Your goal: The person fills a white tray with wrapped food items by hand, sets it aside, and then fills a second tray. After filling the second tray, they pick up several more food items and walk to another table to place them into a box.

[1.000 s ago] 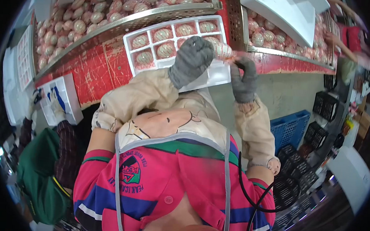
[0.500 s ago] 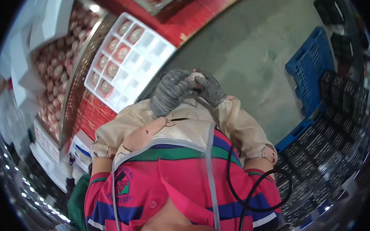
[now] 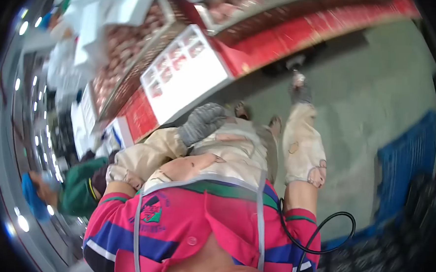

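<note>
My left hand (image 3: 205,122), in a grey glove, is curled in front of the cream apron (image 3: 235,143); its fingers look closed, and anything inside is hidden. Farther out over the floor, my right hand (image 3: 300,92) in a similar glove is closed on a small pale pinkish item (image 3: 298,80), blurred. Up and left of my left hand lies a white compartment tray (image 3: 186,80), with round pinkish items in its far-left cells and glare over the rest. It rests by the red surface (image 3: 139,113).
A bin of round pinkish items (image 3: 129,47) stands behind the tray. Another tray (image 3: 234,6) is at the top. A blue crate (image 3: 408,163) and dark stacked crates are at right. A person in green (image 3: 79,188) is at left. A black cable (image 3: 353,227) loops near my right arm.
My hands, together before around a pale item, are now apart. My right arm has stretched outward with a pale item in hand. The view has turned, and the tray appears farther right.
</note>
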The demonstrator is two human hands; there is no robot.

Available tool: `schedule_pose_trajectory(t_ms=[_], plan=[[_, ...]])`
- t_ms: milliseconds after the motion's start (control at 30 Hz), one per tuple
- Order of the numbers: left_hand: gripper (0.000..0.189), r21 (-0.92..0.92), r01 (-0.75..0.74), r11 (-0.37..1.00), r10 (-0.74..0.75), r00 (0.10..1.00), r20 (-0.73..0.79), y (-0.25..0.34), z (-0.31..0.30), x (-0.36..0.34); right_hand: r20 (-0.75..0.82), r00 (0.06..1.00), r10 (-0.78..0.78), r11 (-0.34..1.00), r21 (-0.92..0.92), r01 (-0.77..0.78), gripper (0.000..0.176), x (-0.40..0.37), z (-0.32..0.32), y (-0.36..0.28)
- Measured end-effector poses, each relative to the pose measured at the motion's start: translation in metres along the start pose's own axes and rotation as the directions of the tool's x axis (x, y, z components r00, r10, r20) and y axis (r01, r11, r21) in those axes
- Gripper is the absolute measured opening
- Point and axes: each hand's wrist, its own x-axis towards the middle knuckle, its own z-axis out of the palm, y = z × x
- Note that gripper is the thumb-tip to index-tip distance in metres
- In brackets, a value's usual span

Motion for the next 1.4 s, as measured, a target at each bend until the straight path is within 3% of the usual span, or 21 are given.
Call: schedule_pose_trajectory(t_ms=[33,133,167,200,267,300,333,400,467,567,633,667,733,767,833,967,1000,1033,1300,1367,1400], plan=[[0.025,-0.092,0.061,0.994,-0.062,0.998,-0.005,0.000,-0.010,0.003,-0.338,0.939,0.061,0.990,-0.102,-0.101,0.033,-0.003,0.069,-0.019],[0.028,-0.066,0.103,0.993,-0.113,0.979,-0.173,0.009,-0.057,-0.001,-0.243,0.969,0.041,0.999,-0.013,-0.046,0.034,0.040,0.122,-0.048],[0.028,-0.005,0.133,0.991,-0.130,0.963,-0.235,-0.011,-0.072,0.000,-0.063,0.980,-0.188,0.769,-0.630,0.108,0.030,0.052,0.122,-0.038],[0.029,0.069,0.067,0.995,-0.038,0.932,-0.361,-0.038,-0.085,-0.003,0.231,0.935,-0.269,0.189,-0.939,0.286,0.025,0.043,0.124,-0.036],[0.026,0.071,0.135,0.988,-0.073,0.827,-0.557,-0.080,-0.127,-0.002,-0.171,0.985,0.014,0.714,-0.688,-0.129,0.014,0.049,0.098,-0.018],[0.024,0.075,0.225,0.972,-0.133,0.778,-0.614,-0.116,-0.150,-0.001,-0.038,0.995,0.088,0.947,-0.308,-0.095,0.012,0.073,0.053,0.006],[0.023,0.164,0.435,0.885,-0.264,0.760,-0.593,-0.122,-0.184,0.008,-0.076,0.908,0.411,0.757,-0.527,-0.387,0.026,0.045,0.052,-0.008],[0.021,0.245,0.383,0.891,-0.165,0.774,-0.611,-0.196,-0.227,0.022,-0.418,0.766,0.488,0.760,-0.228,-0.608,0.008,-0.015,0.063,0.012],[0.024,0.363,0.414,0.835,-0.165,0.818,-0.551,-0.248,-0.256,0.049,-0.381,0.866,0.324,0.533,-0.683,-0.500,0.013,-0.089,0.160,0.018],[0.027,0.399,0.489,0.776,-0.341,0.856,-0.388,-0.334,-0.274,0.104,-0.379,0.860,0.341,0.291,-0.828,-0.480,0.027,-0.127,0.233,0.029],[0.035,0.250,0.761,0.598,-0.785,0.619,-0.004,-0.434,-0.251,0.148,-0.189,0.915,0.356,0.268,-0.918,-0.294,0.026,-0.129,0.265,0.041],[0.035,0.232,0.757,0.611,-0.781,0.625,0.016,-0.424,-0.244,0.152,-0.211,0.915,0.345,0.248,-0.919,-0.305,0.026,-0.130,0.287,0.045],[0.044,0.323,0.793,0.516,-0.628,0.607,-0.486,-0.385,-0.236,0.153,0.023,0.957,0.288,-0.251,-0.963,0.099,0.026,-0.123,0.339,0.046],[0.044,0.309,0.791,0.528,-0.636,0.610,-0.473,-0.392,-0.231,0.155,0.006,0.959,0.283,-0.272,-0.959,0.086,0.026,-0.122,0.358,0.042],[0.045,0.267,0.654,0.708,-0.441,0.704,-0.556,-0.410,-0.227,0.152,0.040,0.892,0.450,-0.675,-0.639,0.369,0.022,-0.113,0.390,0.036],[0.043,0.439,0.431,0.788,-0.398,0.902,-0.170,-0.372,-0.275,0.118,-0.068,0.853,0.517,-0.562,-0.779,0.279,0.020,-0.103,0.443,0.031],[0.042,-0.113,0.467,0.877,-0.480,0.840,-0.253,-0.383,-0.276,0.112,0.096,0.841,0.533,-0.543,-0.723,0.427,0.020,-0.096,0.465,0.037],[0.041,-0.630,0.330,0.703,-0.596,0.756,-0.270,-0.389,-0.272,0.100,0.251,0.793,0.555,-0.518,-0.641,0.565,0.019,-0.089,0.479,0.045],[0.049,-0.703,0.168,0.692,-0.565,0.732,-0.382,-0.244,-0.244,-0.091,0.441,0.562,0.700,-0.096,-0.721,0.686,0.024,-0.083,0.500,0.140],[0.034,-0.936,-0.013,0.351,-0.781,0.548,-0.301,-0.197,-0.211,-0.126,0.480,0.405,0.778,-0.106,-0.535,0.838,0.026,-0.089,0.498,0.175],[0.034,-0.934,-0.021,0.357,-0.790,0.527,-0.314,-0.190,-0.194,-0.141,0.503,0.326,0.801,-0.090,-0.436,0.895,0.028,-0.090,0.496,0.193]])
